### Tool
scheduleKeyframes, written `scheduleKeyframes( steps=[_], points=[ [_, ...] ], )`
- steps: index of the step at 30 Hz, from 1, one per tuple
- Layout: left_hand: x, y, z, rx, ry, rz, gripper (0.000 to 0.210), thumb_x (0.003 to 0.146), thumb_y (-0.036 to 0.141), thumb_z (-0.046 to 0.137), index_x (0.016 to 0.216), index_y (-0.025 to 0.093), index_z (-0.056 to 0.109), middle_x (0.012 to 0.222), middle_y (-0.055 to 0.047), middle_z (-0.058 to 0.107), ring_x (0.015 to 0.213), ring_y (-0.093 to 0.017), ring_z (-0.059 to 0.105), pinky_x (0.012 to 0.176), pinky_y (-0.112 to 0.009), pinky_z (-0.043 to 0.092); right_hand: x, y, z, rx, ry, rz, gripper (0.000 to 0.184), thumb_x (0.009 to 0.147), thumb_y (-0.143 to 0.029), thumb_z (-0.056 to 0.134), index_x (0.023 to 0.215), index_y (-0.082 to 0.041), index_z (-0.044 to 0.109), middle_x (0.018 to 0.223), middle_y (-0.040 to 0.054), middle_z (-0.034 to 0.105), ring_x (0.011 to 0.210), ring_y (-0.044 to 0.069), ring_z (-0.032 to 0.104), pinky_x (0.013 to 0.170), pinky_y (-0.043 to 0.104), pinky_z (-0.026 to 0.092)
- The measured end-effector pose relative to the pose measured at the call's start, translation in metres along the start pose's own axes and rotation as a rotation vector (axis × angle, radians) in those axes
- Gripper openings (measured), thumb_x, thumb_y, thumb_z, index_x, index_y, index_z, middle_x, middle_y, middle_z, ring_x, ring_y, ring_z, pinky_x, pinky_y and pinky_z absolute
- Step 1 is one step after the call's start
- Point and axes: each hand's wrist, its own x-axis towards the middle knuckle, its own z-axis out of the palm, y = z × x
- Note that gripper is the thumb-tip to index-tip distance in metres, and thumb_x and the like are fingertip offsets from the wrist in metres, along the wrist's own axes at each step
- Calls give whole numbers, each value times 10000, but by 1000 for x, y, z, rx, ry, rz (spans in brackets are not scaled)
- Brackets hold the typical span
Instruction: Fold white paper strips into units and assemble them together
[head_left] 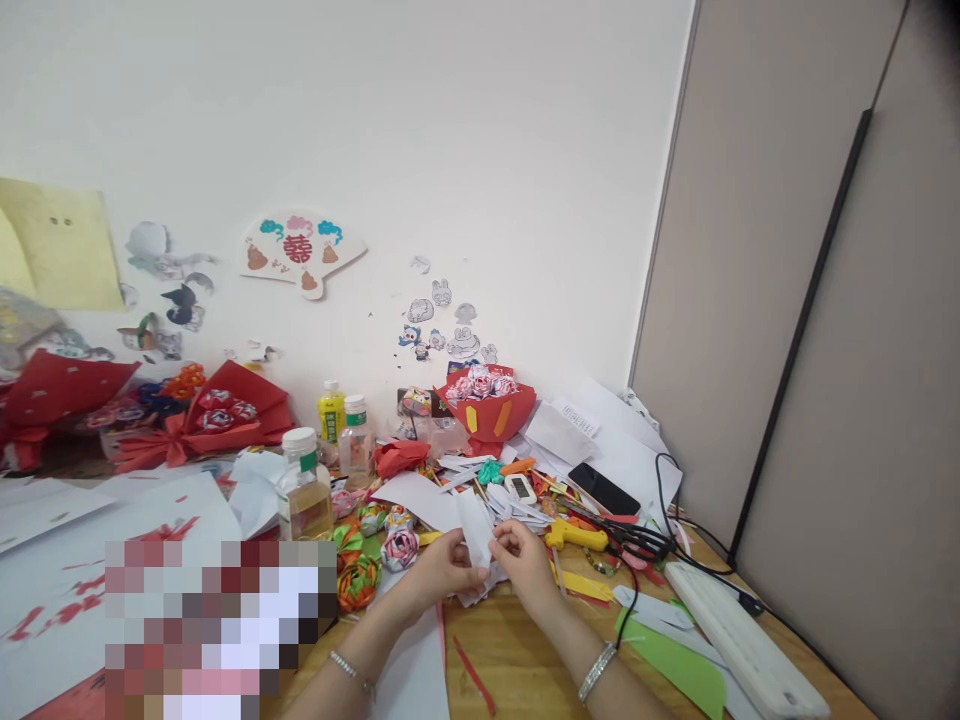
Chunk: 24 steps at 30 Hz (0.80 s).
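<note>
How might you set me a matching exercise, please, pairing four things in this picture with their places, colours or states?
Things:
1. White paper strip
2. Glue gun
3. Phone
4. Fan-shaped cutout

Places, colours or states:
A. Up on the white wall
B. Lying with a dark screen
C. At the fingers of both the left hand and the right hand
D. Yellow, on the table to the right of the hands

Right pairs: 1-C, 2-D, 3-B, 4-A.
</note>
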Motion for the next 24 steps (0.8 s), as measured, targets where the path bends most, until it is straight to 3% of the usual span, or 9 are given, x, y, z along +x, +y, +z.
scheduleKeyframes(
  steps=[4,16,24],
  points=[
    [-2,0,-1,-3,-49,50,558,487,219,729,997,150,512,789,-38,639,703,-147,580,584,-229,444,1,-1,-1,8,3,16,73,659,-204,528,723,-170,520,577,-20,531,555,142,523,515,230,403],
    [2,-4,6,6,141,-149,447,568,534,596,754,149,464,491,-3,602,413,-133,544,444,-255,434,-2,2,3,-3,-65,1,66,670,-202,524,728,-171,524,586,-15,560,586,147,543,537,229,393],
    [6,-7,2,81,170,-42,403,582,555,560,624,164,471,382,39,535,330,-109,482,356,-207,353,-2,7,4,95,-120,71,180,726,-344,518,743,-166,495,586,-12,550,560,132,532,515,220,400]
  ],
)
